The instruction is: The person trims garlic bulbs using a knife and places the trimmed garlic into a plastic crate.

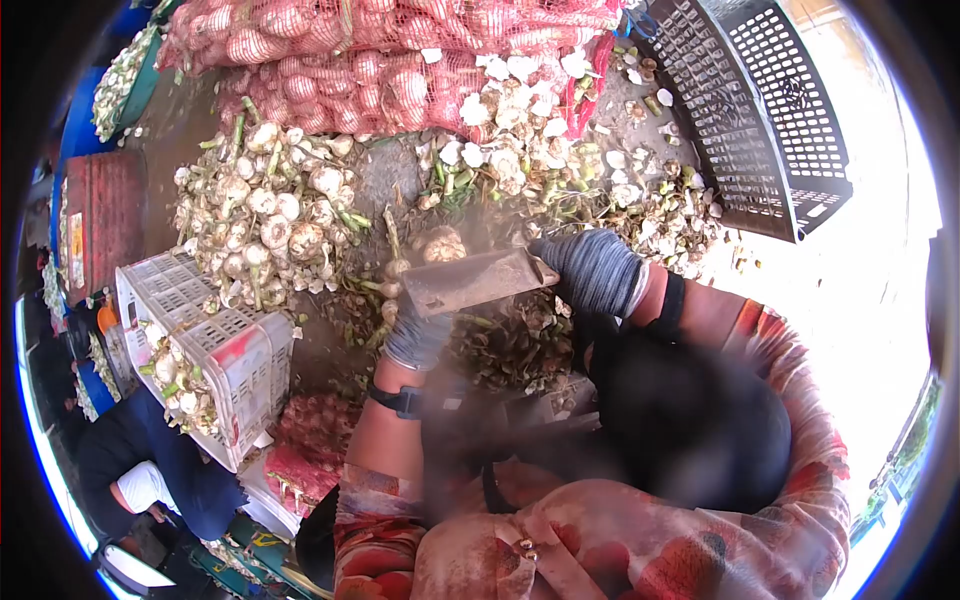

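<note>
The broad blade stretches leftward from my gloved right grip, which is closed round its handle end; its far end reaches over my left grip. That one, gloved as well, sits under the blade with its fingers hidden, so I cannot tell whether it holds anything. Just past the blade, ahead of and between my grips, is a garlic bulb; a stemmed bulb lies close ahead of my left grip. Dry scraps cover the ground on my side of the blade. Farther out, ahead and left of my left grip, spreads a garlic heap, with a white crate nearer me, left of that grip. Beyond both grips lie full red mesh sacks; pale skins are strewn over and below them. Ahead and right of my right grip stands a black slotted crate. Well left of my left grip, nearer my body, is another person in dark clothing
</note>
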`<state>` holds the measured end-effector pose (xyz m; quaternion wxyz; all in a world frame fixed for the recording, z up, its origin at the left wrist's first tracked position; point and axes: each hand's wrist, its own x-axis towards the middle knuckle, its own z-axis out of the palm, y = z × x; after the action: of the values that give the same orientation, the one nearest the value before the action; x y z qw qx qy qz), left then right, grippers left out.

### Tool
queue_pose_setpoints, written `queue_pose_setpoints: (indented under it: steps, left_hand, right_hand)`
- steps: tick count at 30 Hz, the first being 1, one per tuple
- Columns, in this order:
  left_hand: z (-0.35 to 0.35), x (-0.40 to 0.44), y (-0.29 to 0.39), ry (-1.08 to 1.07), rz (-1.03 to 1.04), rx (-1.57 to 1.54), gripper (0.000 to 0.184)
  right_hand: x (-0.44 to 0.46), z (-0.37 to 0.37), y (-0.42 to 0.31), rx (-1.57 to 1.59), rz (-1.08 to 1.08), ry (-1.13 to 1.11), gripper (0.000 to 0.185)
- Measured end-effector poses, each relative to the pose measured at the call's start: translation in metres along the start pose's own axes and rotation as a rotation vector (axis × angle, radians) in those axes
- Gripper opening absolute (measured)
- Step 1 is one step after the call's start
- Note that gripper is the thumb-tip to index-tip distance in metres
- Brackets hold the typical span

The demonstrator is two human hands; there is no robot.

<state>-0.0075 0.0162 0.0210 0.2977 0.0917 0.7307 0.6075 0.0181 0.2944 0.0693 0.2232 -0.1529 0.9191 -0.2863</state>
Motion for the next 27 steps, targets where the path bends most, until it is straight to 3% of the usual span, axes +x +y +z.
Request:
queue_pose_setpoints:
  steps: [3,5,7,9,10,13,15,17,18,19,21,22,23,24,27]
  left_hand:
    - [0.011,-0.001,0.027,-0.004,-0.309,-0.047,0.027]
    - [0.026,0.000,0.047,-0.085,-0.033,0.135,0.021]
    - [0.033,0.001,0.038,-0.087,-0.071,-0.009,0.024]
    - [0.035,0.007,0.051,-0.041,-0.135,-0.283,0.033]
    - [0.028,0.001,0.062,-0.048,-0.315,-0.271,0.037]
    - [0.021,0.006,0.057,-0.055,-0.282,-0.262,0.045]
    - [0.024,0.003,0.071,-0.026,-0.178,-0.187,0.055]
    - [0.017,0.003,0.056,0.007,-0.252,-0.922,0.061]
    - [0.010,0.004,0.055,-0.001,-0.316,-0.994,0.062]
    - [0.008,0.005,0.052,0.010,-0.321,-1.000,0.062]
    - [0.007,0.007,0.050,0.256,-0.522,-0.870,0.057]
    - [0.003,0.006,0.038,0.262,-0.500,-0.918,0.053]
    - [0.000,0.005,0.025,0.267,-0.478,-0.967,0.049]
    - [-0.006,0.007,0.017,0.104,-0.417,-0.924,0.045]
    - [-0.003,0.008,0.022,-0.026,-0.395,-0.366,0.035]
  right_hand:
    - [-0.001,0.009,0.014,-0.001,-0.045,0.018,0.035]
    - [0.009,0.025,0.040,0.065,0.147,0.100,0.032]
    - [0.007,0.022,0.079,-0.077,0.372,-0.102,0.031]
    - [-0.005,0.019,0.073,0.039,0.336,0.161,0.035]
    - [-0.011,0.023,0.068,0.214,0.337,0.233,0.036]
    - [-0.002,0.010,0.058,0.420,0.270,0.338,0.035]
    - [-0.001,-0.020,0.033,0.360,0.431,0.132,0.025]
    - [0.000,0.001,0.044,0.386,0.382,0.221,0.026]
    - [-0.001,0.007,0.048,0.451,0.306,0.243,0.027]
    - [-0.001,0.014,0.052,0.451,0.304,0.230,0.027]
    - [-0.001,0.023,0.055,0.289,0.336,0.159,0.029]
    - [-0.002,0.031,0.059,0.176,0.260,0.210,0.044]
    - [-0.003,0.018,0.046,0.114,0.207,0.135,0.041]
    - [-0.003,0.014,0.039,0.094,0.139,0.134,0.039]
    - [-0.001,0.010,0.021,0.081,0.015,0.112,0.034]
